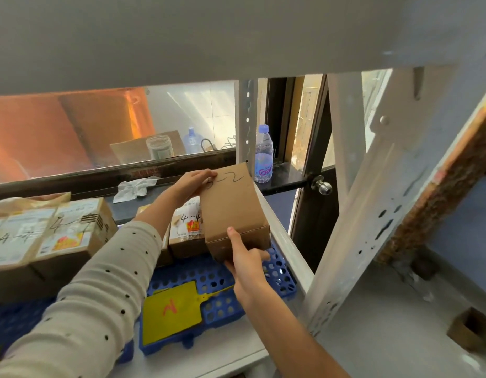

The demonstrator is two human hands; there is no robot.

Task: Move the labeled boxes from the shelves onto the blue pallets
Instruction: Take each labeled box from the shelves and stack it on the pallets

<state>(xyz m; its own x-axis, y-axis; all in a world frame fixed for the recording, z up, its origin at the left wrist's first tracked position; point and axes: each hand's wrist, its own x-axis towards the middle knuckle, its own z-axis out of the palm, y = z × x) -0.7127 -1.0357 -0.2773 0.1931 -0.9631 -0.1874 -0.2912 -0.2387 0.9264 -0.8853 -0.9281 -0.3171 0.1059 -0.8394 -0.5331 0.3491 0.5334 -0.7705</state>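
Head view: both hands grip cardboard box (233,211), left hand (191,184) fingers curled over top, right hand (246,264) fingers wrapped underneath, above blue pallet (209,279).

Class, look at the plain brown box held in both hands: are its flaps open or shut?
Shut. The brown box shows flat, closed faces with no flap lifted; the left hand grips its far top edge, the right hand its near bottom corner.

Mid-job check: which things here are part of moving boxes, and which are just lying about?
Job:
plain brown cardboard box, held by left hand and right hand
blue perforated plastic pallet
labeled cardboard boxes

Lying about:
clear plastic water bottle
crumpled white tissue
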